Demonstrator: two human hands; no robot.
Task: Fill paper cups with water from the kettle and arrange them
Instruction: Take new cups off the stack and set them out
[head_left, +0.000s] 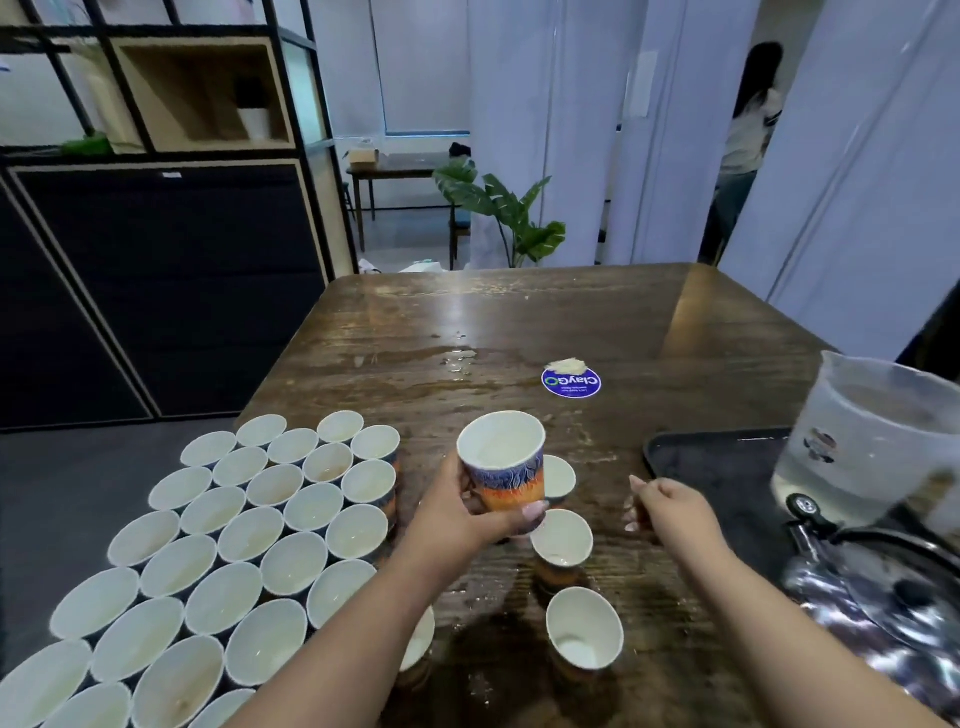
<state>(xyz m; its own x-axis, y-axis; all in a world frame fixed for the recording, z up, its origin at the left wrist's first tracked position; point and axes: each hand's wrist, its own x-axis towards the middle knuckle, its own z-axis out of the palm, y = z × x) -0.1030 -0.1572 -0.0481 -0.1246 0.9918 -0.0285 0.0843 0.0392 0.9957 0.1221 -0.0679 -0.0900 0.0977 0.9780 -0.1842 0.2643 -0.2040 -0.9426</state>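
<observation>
**Filled cup lifted over the counter, headed for the group**

The left hand (457, 512) is wrapped around a patterned paper cup (503, 462), thumb on the near side and fingers round the far side, holding it tilted slightly above the wooden counter (519, 322). Pale liquid seems to lie inside it, though how full is hard to tell. The right hand (660, 506) hangs empty just to the right, fingers loosely curled and closed on nothing.

To the left a large block of cups (234, 540) stands packed rim to rim, reaching the near-left edge. Three more cups stand in a loose line near the centre: one (558, 475) partly hidden behind the held cup, one (562, 538) just below it, one (584, 629) nearest. At the right sit a dark tray (727, 467), a clear plastic jug (862, 441) holding water, and the shiny kettle (893, 587) at the near-right edge. The wood is wet around the loose cups and near the blue sticker (571, 382).

A paper cup is light and its wall is soft; squeezed with water inside, it is likely to buckle and spill. The grip looks best kept around the middle, gentle, with the cup level. Wet sides and a wet counter may make it slippery, and setting it against the packed block risks nudging its neighbours.
</observation>
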